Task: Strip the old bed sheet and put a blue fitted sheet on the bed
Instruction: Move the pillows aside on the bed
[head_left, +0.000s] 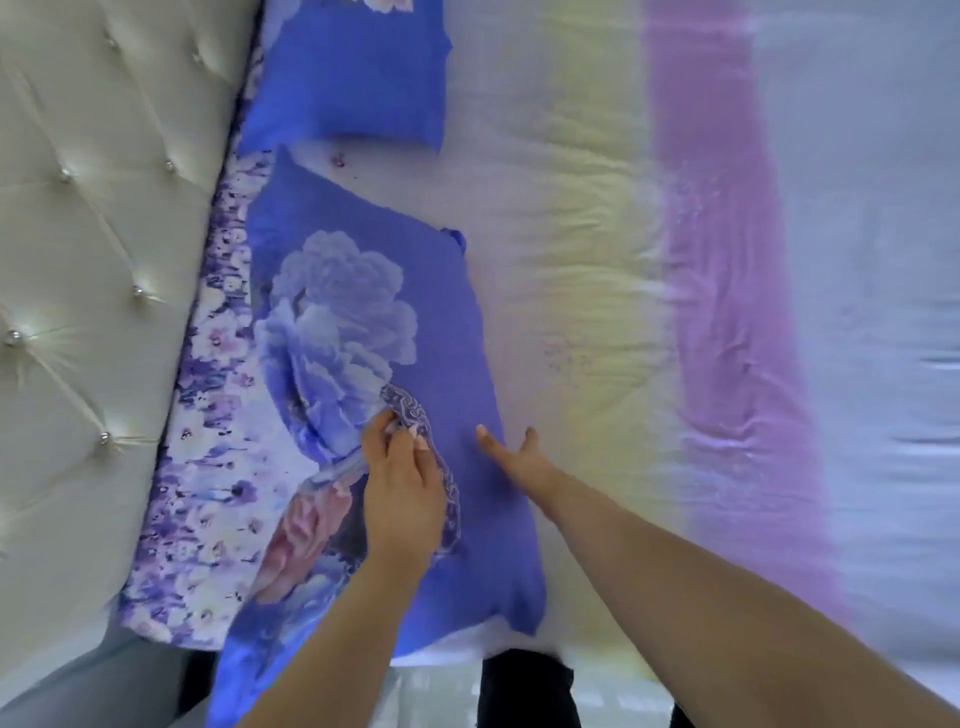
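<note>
Here, the left hand (402, 478) pinches a fold in the near blue floral pillow (374, 364), fingers curled round the cloth. The right hand (511, 454) lies with fingers straight and spread at the pillow's right edge, touching it. A second blue pillow (348, 78) sits at twelve o'clock from the first — just apart. The old sheet (597, 234), pale yellow with a pink band, covers the bed from the pillows toward three o'clock. At nine o'clock stands the tufted cream headboard (93, 208) — a floral cloth (208, 415) runs along its foot.
</note>
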